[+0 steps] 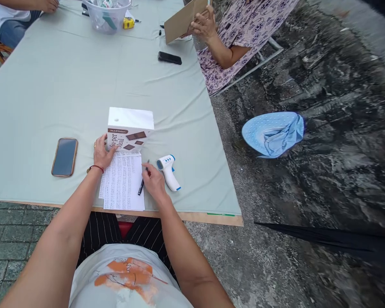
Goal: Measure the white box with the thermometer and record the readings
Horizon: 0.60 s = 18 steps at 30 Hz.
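A white "Super Meal" box (131, 117) with brown chocolate pieces printed on its front stands on the table at the top of the printed sheets (122, 184). My left hand (103, 153) grips the box's lower left edge, thumb against the printed front and fingers along the side. Over the right edge of the sheets, my right hand (154, 182) has its fingers closed around a black pen (141, 187), which points down toward me. Just right of that hand lies a white and blue infrared thermometer (169, 172).
A smartphone (64, 157) lies at left. Farther back are a black case (170, 57), a clear plastic basket (107, 19) and a yellow tape measure (128, 22). Another person's hand (205, 25) holds cardboard (179, 23). A blue hat (272, 133) is beyond the table's right edge.
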### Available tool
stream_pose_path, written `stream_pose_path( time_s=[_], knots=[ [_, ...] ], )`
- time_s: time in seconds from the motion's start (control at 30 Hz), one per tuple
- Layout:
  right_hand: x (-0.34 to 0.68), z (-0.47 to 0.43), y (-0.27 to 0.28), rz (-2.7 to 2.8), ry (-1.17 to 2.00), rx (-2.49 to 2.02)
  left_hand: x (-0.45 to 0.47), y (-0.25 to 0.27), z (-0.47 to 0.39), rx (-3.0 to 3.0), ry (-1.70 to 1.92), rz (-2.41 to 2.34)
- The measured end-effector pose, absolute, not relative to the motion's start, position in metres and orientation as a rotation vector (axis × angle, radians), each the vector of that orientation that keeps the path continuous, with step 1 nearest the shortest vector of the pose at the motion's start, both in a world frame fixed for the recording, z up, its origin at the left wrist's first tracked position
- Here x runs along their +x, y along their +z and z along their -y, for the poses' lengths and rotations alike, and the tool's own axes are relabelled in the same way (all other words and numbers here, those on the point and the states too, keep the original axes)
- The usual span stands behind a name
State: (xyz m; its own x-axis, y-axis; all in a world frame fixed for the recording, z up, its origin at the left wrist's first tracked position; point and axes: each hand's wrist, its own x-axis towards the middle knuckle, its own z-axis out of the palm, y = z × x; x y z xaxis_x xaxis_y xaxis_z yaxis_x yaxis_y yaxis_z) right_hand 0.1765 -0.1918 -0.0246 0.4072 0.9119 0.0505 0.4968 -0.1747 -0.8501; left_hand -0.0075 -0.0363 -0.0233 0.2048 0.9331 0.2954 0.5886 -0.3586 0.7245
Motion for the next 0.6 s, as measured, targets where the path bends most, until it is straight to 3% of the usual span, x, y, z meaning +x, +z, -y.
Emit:
stream_pose_path(
  time_s=[0.2,0.37,0.6],
  knots=[
    [0.183,0.210,-0.025,1.023,0.856,-1.419,-0.003,-0.019,0.040,1.854,0.962,-1.500],
    [0.170,0.215,-0.029,0.912,0.767,-1.461,-0.001,-0.016,0.041,1.875,0.919,-1.527],
    [0.157,0.206,-0.032,0.812,0.882,-1.430,0.000,-0.017,0.042,1.927,0.875,-1.547]
  ],
)
